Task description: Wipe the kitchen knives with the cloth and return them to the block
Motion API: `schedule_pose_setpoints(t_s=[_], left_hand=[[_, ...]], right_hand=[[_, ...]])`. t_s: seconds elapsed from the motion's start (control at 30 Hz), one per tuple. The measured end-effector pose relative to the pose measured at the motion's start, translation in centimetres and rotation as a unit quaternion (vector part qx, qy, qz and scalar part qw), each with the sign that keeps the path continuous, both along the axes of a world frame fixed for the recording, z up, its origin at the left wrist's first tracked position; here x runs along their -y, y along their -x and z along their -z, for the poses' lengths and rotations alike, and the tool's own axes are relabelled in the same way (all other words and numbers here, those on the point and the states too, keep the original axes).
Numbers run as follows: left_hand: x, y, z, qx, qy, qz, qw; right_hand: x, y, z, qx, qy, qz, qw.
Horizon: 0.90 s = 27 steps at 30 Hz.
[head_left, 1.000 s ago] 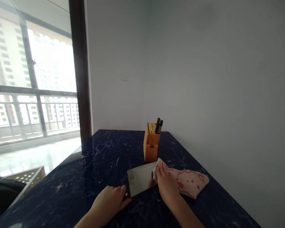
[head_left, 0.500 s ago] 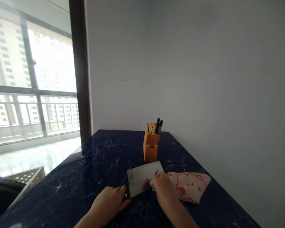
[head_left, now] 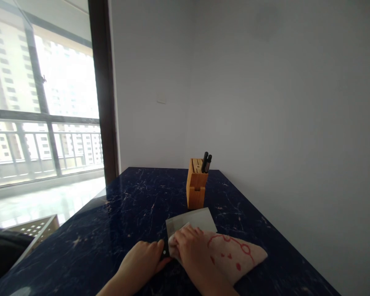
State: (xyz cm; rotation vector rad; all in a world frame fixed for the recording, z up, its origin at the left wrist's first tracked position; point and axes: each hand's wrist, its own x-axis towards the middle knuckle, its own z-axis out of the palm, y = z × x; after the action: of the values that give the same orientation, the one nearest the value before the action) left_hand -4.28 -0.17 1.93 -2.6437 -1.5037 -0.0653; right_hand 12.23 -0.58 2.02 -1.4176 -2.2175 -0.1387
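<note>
My left hand [head_left: 143,259] is closed round the black handle [head_left: 165,250] of a cleaver. Its wide steel blade [head_left: 200,220] points to the right, in front of the knife block. My right hand [head_left: 189,246] grips a pale pink cloth [head_left: 231,259] with red line patterns and presses it on the blade near the handle. The rest of the cloth trails off to the right. The lower part of the blade is hidden by the hand and cloth.
A wooden knife block [head_left: 197,189] with two black handles in it stands on the dark blue marbled table [head_left: 135,197]. A perforated light basket [head_left: 33,230] with dark fabric is at the lower left. A wall runs along the right.
My right hand has moved left along the blade, from its middle towards the handle, pulling the cloth with it. My left hand has stayed on the handle.
</note>
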Motion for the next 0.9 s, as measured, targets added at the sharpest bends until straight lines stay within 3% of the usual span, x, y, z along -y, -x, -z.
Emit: schedule_pose_setpoints(t_s=[0.1,0.3,0.6,0.9], left_hand=[[-0.1,-0.3,0.0,0.003,0.002,0.002,1.000],[-0.2,-0.4,0.1,0.003,0.001,0.023,1.000],[-0.2,-0.3,-0.2,0.003,0.023,-0.011,1.000],[-0.3,0.1,0.1,0.013,-0.005,0.001,1.000]], right_hand=[[-0.4,-0.3,-0.2,0.003,-0.014,0.016,1.000],[-0.3,0.6,1.1,0.062,-0.066,-0.023,0.996],[-2.5,1.2,-2.4,0.054,-0.050,-0.041,0.996],[-3.3,2.3,-1.5,0.005,-0.030,-0.030,0.999]])
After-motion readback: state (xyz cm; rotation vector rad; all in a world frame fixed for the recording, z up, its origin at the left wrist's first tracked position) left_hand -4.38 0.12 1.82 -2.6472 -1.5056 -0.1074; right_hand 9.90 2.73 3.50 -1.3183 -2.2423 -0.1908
